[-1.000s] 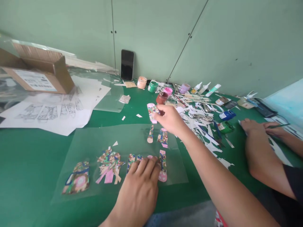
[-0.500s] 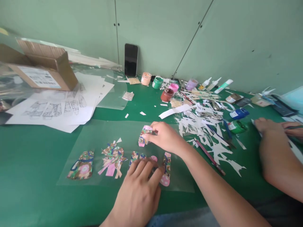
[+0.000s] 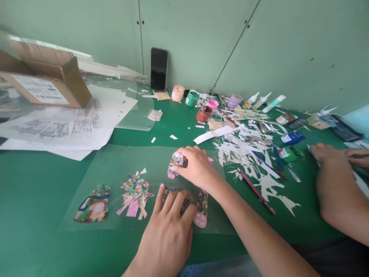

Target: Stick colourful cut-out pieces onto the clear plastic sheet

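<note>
Between the thumb and fingers of my right hand [image 3: 197, 165], a small camouflage-and-pink patterned cutout [image 3: 175, 164] is pinched above a clear plastic sheet [image 3: 115, 161]. My left hand [image 3: 167, 227] rests palm down with its fingers apart, over more camouflage cutouts that it mostly hides. Just right of its fingers lies a narrow camouflage cutout with a pink rounded end [image 3: 200, 220]. Part of another pink piece [image 3: 210, 159] shows behind my right hand. Farther left are a heap of patterned scraps [image 3: 135, 194] and a larger camouflage cutout with a pink circle [image 3: 94, 206].
Behind stand a phone [image 3: 159, 69] and several paint jars, including a green one [image 3: 192, 98]. White paper scraps [image 3: 245, 148] and a pencil-like stick [image 3: 256, 191] lie at right. Another person's arm [image 3: 331, 173] works there. A cardboard box [image 3: 57, 82] sits on printed sheets [image 3: 95, 138].
My left fingers have spread, with the index finger now stretched farther forward. My right hand keeps its pinch on the cutout and has shifted slightly left. The camera view has tilted a little.
</note>
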`<state>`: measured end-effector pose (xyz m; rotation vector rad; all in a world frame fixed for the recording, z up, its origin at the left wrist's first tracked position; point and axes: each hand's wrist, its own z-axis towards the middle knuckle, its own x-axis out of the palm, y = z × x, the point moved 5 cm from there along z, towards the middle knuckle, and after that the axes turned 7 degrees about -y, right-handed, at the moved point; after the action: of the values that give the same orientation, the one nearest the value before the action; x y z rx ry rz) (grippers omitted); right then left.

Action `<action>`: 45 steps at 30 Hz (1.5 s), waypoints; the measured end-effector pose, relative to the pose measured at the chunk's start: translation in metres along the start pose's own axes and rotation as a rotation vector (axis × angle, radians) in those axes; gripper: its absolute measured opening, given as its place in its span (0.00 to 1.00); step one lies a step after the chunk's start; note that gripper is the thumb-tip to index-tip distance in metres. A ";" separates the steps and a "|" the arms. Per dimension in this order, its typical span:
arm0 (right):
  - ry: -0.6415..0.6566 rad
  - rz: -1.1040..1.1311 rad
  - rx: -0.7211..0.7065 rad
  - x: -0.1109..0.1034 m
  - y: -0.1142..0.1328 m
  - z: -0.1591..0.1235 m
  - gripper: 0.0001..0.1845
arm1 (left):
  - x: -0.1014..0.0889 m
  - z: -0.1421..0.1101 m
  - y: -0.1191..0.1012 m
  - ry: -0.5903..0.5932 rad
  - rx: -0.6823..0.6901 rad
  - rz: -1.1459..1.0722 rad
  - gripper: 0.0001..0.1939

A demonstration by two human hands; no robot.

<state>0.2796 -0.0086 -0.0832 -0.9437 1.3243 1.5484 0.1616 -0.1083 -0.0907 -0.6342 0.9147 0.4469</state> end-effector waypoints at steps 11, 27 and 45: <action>-0.077 -0.022 -0.272 -0.008 -0.001 -0.015 0.19 | 0.003 -0.001 -0.001 0.010 -0.017 0.039 0.19; 0.010 0.042 -0.303 -0.016 -0.011 -0.036 0.22 | 0.003 0.004 -0.004 -0.028 0.004 0.112 0.19; -0.026 -0.105 -0.297 -0.005 -0.020 -0.026 0.25 | 0.001 0.000 0.000 -0.173 0.001 0.017 0.18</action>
<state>0.3006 -0.0341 -0.0892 -1.1527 1.0263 1.6971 0.1613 -0.1082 -0.0916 -0.5774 0.7565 0.5088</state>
